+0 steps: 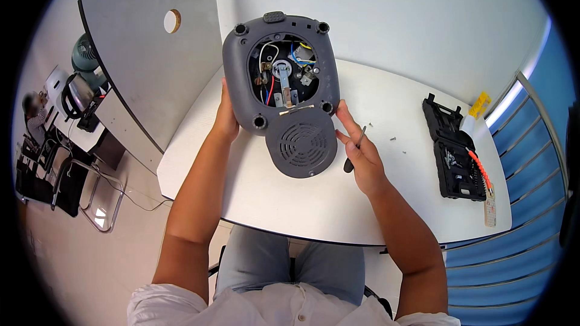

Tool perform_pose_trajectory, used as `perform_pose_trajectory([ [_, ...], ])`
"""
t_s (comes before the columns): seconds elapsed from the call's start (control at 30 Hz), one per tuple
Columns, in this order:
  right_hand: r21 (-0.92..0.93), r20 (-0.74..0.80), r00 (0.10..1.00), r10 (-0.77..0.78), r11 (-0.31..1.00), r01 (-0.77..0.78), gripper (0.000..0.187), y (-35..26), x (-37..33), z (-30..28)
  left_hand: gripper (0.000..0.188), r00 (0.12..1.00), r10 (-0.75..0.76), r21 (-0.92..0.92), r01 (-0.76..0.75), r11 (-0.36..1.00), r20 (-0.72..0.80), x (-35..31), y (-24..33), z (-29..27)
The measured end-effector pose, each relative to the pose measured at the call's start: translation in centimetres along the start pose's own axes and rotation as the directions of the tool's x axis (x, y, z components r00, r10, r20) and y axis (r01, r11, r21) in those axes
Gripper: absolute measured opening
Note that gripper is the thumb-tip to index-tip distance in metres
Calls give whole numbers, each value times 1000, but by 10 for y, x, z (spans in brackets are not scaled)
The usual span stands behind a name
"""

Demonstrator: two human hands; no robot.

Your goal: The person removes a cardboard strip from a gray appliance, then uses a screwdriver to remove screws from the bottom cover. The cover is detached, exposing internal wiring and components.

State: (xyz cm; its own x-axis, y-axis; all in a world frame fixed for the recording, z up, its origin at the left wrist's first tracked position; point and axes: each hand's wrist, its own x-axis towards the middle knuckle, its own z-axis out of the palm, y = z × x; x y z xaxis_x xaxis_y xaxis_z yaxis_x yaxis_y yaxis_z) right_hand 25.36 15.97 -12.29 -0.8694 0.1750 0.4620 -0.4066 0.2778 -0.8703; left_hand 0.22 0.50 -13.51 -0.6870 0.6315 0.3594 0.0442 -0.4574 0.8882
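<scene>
A dark grey appliance (237, 72), by its shape a rice cooker, is held with its underside showing. Inside its round opening are coloured wires, metal brackets and a central disc (281, 69). The round slotted bottom cover (302, 150) hangs off the opening's near edge. My left hand (226, 118) is closed on the cooker's left side, its fingers mostly hidden behind the body. At the near right corner, my right hand (362, 156) steadies the cooker with its fingertips. The same hand keeps a screwdriver (349, 165) with a dark handle tucked between thumb and fingers.
Several small screws (393, 139) lie on the white table (290, 205) to the right. Beyond them sit an open black tool case (444, 139), an orange flexible shaft (480, 169) and a yellow item (480, 105). A grey partition (133, 36) stands left, a metal railing (547, 96) right.
</scene>
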Motion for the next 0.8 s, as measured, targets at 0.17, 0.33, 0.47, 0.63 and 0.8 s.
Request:
perform_pose_trajectory([
  [0.17, -25, 90, 994, -58, 998, 61, 56, 3, -2, 1, 65, 995, 92, -83, -95, 992, -31, 7, -2, 4],
  [0.33, 36, 85, 990, -112, 993, 109, 56, 12, -2, 4, 62, 994, 94, -95, -98, 991, -46, 4, 1, 8],
  [0.47, -55, 139, 981, -135, 988, 144, 55, 12, -2, 0, 60, 994, 96, -93, -101, 991, -57, 4, 2, 10],
  [0.63, -85, 144, 977, -159, 981, 172, 55, 14, -2, 1, 58, 993, 91, -94, -97, 991, -69, 3, 2, 12],
  [0.8, -88, 147, 982, -114, 988, 128, 57, 11, -2, 3, 56, 993, 86, -93, -94, 991, -81, 2, 4, 11],
])
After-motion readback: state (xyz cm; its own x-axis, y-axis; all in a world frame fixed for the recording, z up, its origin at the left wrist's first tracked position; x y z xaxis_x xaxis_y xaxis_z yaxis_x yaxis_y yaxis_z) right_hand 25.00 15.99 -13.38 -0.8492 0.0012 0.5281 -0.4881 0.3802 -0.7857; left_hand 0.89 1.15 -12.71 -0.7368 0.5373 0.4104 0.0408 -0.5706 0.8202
